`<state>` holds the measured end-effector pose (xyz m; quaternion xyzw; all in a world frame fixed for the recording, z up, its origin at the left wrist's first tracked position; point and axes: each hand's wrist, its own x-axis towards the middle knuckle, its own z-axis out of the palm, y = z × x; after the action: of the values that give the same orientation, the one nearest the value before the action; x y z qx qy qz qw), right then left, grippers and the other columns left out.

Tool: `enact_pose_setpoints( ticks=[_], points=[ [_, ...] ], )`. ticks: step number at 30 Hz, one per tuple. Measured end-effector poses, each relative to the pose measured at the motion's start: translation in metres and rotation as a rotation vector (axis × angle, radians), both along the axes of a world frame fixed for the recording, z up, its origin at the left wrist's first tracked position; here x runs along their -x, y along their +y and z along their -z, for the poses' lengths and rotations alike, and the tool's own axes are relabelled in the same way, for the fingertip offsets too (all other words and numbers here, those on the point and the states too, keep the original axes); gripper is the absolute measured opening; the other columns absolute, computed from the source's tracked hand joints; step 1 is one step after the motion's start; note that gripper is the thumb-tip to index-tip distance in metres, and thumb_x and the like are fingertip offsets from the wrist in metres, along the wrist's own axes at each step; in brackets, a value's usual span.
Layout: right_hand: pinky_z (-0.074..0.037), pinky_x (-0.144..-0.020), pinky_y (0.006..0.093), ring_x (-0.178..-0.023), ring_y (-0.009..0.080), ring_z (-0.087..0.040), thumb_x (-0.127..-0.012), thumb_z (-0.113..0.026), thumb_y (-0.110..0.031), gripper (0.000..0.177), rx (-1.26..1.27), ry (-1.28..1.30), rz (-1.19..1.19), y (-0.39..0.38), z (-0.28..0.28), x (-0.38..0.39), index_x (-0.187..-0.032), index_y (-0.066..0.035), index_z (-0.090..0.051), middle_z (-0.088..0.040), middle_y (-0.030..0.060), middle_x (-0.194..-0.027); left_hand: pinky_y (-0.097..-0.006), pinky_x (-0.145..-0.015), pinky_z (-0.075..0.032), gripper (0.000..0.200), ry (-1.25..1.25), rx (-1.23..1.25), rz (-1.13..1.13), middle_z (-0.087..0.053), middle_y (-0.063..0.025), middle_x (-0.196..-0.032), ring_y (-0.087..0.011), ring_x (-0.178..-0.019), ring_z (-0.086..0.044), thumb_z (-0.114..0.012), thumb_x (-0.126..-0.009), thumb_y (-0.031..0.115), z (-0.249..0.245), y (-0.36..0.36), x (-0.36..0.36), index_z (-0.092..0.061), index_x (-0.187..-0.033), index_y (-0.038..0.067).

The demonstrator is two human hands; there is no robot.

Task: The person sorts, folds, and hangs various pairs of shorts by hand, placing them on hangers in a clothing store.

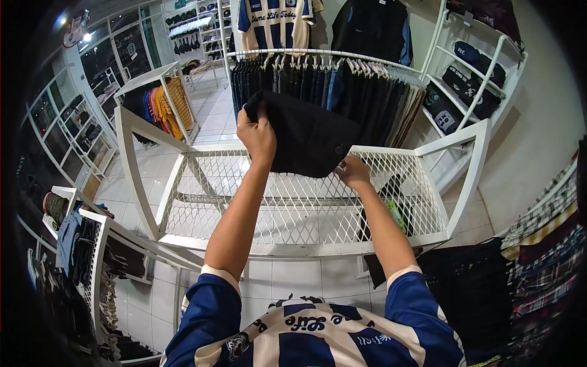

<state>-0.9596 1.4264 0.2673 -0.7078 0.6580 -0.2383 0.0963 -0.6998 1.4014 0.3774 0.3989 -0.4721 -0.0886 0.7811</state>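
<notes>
A folded black garment [306, 134] is held up in front of me, tilted above the white mesh table. It looks like dark cloth with a small round button-like spot near its lower right corner. My left hand [257, 136] grips its upper left edge, thumb up against the cloth and fingers partly hidden behind it. At the lower right corner, my right hand [353, 171] pinches the garment between thumb and fingers. Both hands are closed on the same piece.
Beneath the garment stands a white metal mesh table [293, 249] with raised side frames. Behind it, a rail [330, 54] carries hanging jeans. Shelves [465, 92] with bags or caps are at right. Plaid shirts [544, 257] hang on the right, and a clothes rack [101, 244] stands left.
</notes>
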Motion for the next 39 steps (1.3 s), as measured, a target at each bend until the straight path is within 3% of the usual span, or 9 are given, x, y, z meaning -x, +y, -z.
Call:
enact_pose_setpoints(
  ticks=[2,11,15,18,21,25,27,35,39],
  points=[
    [-0.055,-0.089,0.0410,-0.101,0.0288,-0.071,-0.088,-0.079,-0.030,0.019,-0.046,0.012,-0.022,-0.005,-0.001,-0.005,-0.105,-0.022,-0.080,-0.074,0.0083,-0.104,-0.0295,-0.084,-0.053,0.026,0.022,0.033,0.005,-0.077,-0.0082,-0.100,-0.0143,-0.089,-0.068,-0.071,-0.101,0.018,-0.002,0.000,0.001,-0.073,-0.116,-0.003],
    [-0.054,-0.093,0.0499,-0.108,0.0418,-0.066,-0.091,-0.065,-0.012,0.038,0.212,0.065,0.107,-0.048,0.032,-0.003,-0.126,-0.005,-0.050,-0.060,0.0153,-0.127,-0.0299,-0.084,-0.054,0.027,0.070,0.000,-0.049,-0.077,-0.0109,-0.101,-0.0155,-0.090,-0.070,-0.071,-0.101,0.018,0.006,0.011,-0.001,-0.073,-0.117,-0.005],
    [-0.047,-0.101,0.0542,-0.107,0.0423,-0.062,-0.094,-0.066,-0.012,0.029,0.898,0.133,0.193,-0.038,0.014,-0.003,-0.118,-0.005,-0.052,-0.062,0.0162,-0.117,-0.0326,-0.081,-0.053,0.021,0.061,0.011,-0.036,-0.075,-0.0119,-0.096,-0.0203,-0.086,-0.070,-0.072,-0.100,0.016,-0.004,0.021,-0.003,-0.074,-0.114,0.001],
    [-0.048,-0.101,0.0391,-0.111,0.0248,-0.062,-0.112,-0.047,-0.040,0.035,0.388,-1.024,-0.101,-0.048,0.048,0.023,-0.114,-0.007,-0.056,-0.066,0.0111,-0.111,-0.0301,-0.068,-0.051,0.022,0.027,0.055,-0.015,-0.076,-0.0077,-0.085,-0.0132,-0.071,-0.065,-0.072,-0.098,0.015,-0.023,0.027,-0.013,-0.076,-0.112,-0.001],
    [-0.047,-0.107,0.0333,-0.116,0.0179,-0.062,-0.113,-0.041,-0.046,0.051,0.271,-1.547,-0.073,0.020,0.003,-0.006,-0.129,-0.001,-0.059,-0.065,0.0035,-0.119,-0.0264,-0.054,-0.041,0.019,-0.016,-0.095,0.123,-0.067,0.0013,-0.069,-0.0052,-0.060,-0.052,-0.072,-0.097,0.014,-0.058,0.054,-0.022,-0.077,-0.105,-0.002],
    [-0.049,-0.105,0.0344,-0.117,0.0179,-0.061,-0.113,-0.038,-0.049,0.057,0.351,-1.242,-0.127,0.115,-0.033,-0.033,-0.132,0.000,-0.059,-0.063,0.0061,-0.123,-0.0257,-0.051,-0.037,0.021,-0.059,-0.273,0.297,-0.062,0.0036,-0.063,-0.0030,-0.057,-0.048,-0.077,-0.092,0.018,-0.073,0.055,-0.041,-0.075,-0.092,-0.002],
    [-0.051,-0.102,0.0350,-0.113,0.0173,-0.061,-0.112,-0.036,-0.052,0.059,0.141,-2.052,-0.073,0.147,-0.053,-0.055,-0.128,-0.001,-0.061,-0.063,0.0074,-0.122,-0.0276,-0.054,-0.041,0.022,-0.076,-0.315,0.302,-0.064,0.0004,-0.064,-0.0059,-0.058,-0.053,-0.077,-0.091,0.019,-0.071,0.065,-0.034,-0.074,-0.089,-0.003],
    [-0.054,-0.089,0.0326,-0.097,0.0162,-0.065,-0.102,-0.063,-0.040,0.050,0.109,-1.246,0.132,0.186,0.003,-0.015,-0.128,0.003,-0.062,-0.068,0.0101,-0.116,-0.0381,-0.082,-0.057,0.048,-0.197,-0.728,0.414,-0.076,-0.0212,-0.095,-0.0287,-0.090,-0.075,-0.079,-0.088,0.033,0.045,0.019,-0.041,-0.071,-0.114,-0.007],
    [-0.055,-0.071,0.0310,-0.083,0.0162,-0.071,-0.090,-0.080,-0.020,0.048,-0.048,-0.608,0.233,0.222,-0.012,-0.005,-0.131,0.002,-0.066,-0.074,0.0178,-0.118,-0.0467,-0.116,-0.041,0.092,-0.786,-0.812,0.365,-0.044,-0.0409,-0.150,-0.0504,-0.142,-0.046,-0.074,-0.091,0.053,0.092,0.053,-0.048,-0.043,-0.152,-0.008]
  ],
)
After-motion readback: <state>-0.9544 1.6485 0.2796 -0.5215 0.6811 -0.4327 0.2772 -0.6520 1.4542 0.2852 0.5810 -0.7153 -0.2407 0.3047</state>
